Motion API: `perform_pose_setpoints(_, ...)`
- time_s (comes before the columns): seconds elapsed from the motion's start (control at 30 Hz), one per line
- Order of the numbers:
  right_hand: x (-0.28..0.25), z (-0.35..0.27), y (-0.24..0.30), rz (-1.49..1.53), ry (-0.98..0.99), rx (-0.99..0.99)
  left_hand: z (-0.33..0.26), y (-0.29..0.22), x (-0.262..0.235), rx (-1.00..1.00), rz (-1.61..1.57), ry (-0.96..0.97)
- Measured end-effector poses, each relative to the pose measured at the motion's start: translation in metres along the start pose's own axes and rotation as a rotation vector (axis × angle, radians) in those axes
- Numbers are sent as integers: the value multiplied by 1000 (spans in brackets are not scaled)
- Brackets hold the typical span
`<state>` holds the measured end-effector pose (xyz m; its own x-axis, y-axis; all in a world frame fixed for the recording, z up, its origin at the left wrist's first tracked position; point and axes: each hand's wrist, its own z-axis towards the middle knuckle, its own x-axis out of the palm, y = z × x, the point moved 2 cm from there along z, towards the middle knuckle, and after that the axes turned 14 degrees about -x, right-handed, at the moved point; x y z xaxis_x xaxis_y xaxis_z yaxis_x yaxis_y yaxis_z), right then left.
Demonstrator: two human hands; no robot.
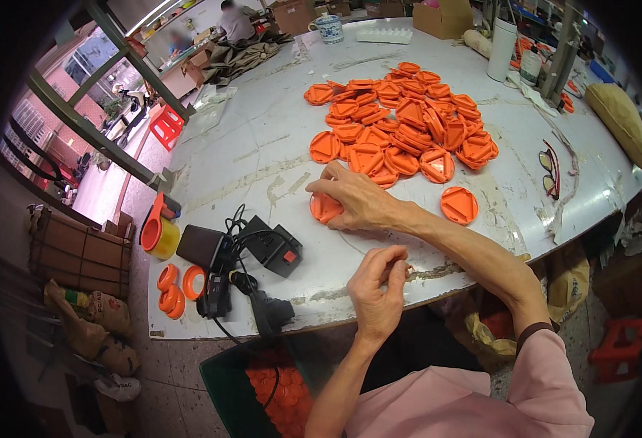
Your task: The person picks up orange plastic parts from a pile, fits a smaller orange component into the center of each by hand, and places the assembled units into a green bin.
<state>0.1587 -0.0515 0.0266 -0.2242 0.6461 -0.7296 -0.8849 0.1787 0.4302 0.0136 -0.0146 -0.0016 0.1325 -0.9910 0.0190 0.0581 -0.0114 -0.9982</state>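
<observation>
My right hand (361, 198) reaches across the table with its fingers curled round the edge of a round orange plastic disc (324, 207), which lies on or just above the tabletop. Closer to the table's front edge is my left hand (379, 292), its fingers pinched together. A tiny orange bit shows at those fingertips, too small to name. Beyond both hands spreads a heap of orange discs (411, 113), many with a raised triangle on the face. One single disc (459, 205) lies apart, to the right of my right forearm.
Left on the table (233, 168) are black power adapters (270, 244) with tangled cables, a yellow-and-orange tape roll (160, 235) and several orange rings (193, 282). Glasses (549, 171) lie right. A white bottle (502, 50) and a mug (328, 28) stand far back. Below, a green crate (222, 383) holds orange pieces.
</observation>
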Motion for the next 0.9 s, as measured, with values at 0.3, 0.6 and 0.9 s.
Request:
perform_pose_setpoints(0.3, -56, -50, -5, 497, -202, 235, 11, -20, 6, -82, -171, -178)
perform_pose_setpoints(0.6, -79, -53, -5, 772, -381, 325, 64, -39, 23, -156, -374, -164)
perform_pose_setpoints(0.9, -98, -57, -14, 925, -338, 375, 93, -19, 9, -26, -358, -123)
